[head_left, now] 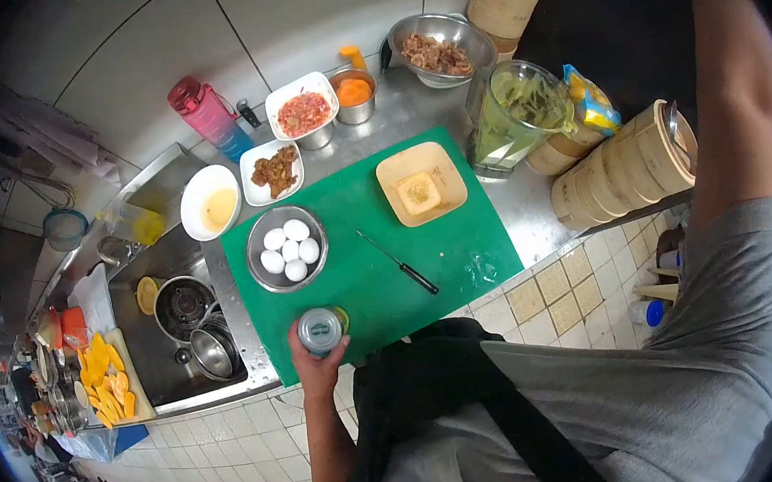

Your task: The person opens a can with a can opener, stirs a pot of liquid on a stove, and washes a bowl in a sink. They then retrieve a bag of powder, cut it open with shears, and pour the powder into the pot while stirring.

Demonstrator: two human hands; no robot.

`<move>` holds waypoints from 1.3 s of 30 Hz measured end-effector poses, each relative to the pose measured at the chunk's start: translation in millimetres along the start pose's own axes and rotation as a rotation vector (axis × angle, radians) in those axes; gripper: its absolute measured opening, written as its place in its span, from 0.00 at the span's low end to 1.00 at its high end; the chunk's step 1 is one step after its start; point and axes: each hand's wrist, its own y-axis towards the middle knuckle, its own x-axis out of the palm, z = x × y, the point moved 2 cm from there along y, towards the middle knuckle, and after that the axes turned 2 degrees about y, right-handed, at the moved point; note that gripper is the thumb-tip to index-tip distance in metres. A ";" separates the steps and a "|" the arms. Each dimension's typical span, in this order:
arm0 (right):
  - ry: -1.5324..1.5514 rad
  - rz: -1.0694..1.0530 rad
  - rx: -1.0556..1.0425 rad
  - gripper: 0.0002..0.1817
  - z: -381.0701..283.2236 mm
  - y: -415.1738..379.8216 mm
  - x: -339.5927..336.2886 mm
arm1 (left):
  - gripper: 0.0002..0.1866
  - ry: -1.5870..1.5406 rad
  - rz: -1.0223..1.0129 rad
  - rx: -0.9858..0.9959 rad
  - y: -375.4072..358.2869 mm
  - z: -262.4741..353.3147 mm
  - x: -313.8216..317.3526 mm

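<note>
My left hand point(318, 368) is wrapped round a lidded jar point(321, 329) at the near left edge of the green cutting board point(374, 307). Only the jar's round silvery top and part of its side show. Just beyond it stands a steel bowl point(264, 279) of several white eggs point(290, 251). A thin tool with a black handle point(418, 278) lies mid-board, and a tan square dish point(446, 172) holding a small pale yellow block point(418, 193) sits towards the back. My right arm point(745, 104) reaches up the right side; its hand is outside the visible area.
Left is a sink point(150, 347) with pans and sliced orange pieces point(105, 380) on a board beside it. Behind stand a white bowl point(194, 208), food dishes, a pink-blue bottle point(207, 119) and a steel bowl of meat point(436, 55). Right are a blender jug point(523, 116) and bamboo steamers point(616, 172).
</note>
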 end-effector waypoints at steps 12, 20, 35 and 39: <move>1.553 -0.695 0.397 0.19 -95.6 -351.1 -34.5 | 0.50 0.064 -0.123 0.147 21.5 13.8 -10.6; 1.593 -1.306 1.039 0.14 -263.0 -597.5 -19.4 | 0.26 -0.214 -0.326 -0.111 -29.3 18.9 -31.7; 1.354 -1.290 0.776 0.11 -305.7 -604.2 -48.5 | 0.31 0.342 -0.261 0.043 -12.0 7.4 11.5; 1.318 -1.317 0.732 0.13 -300.4 -604.3 -32.2 | 0.30 0.290 -0.304 0.032 -6.4 3.8 23.0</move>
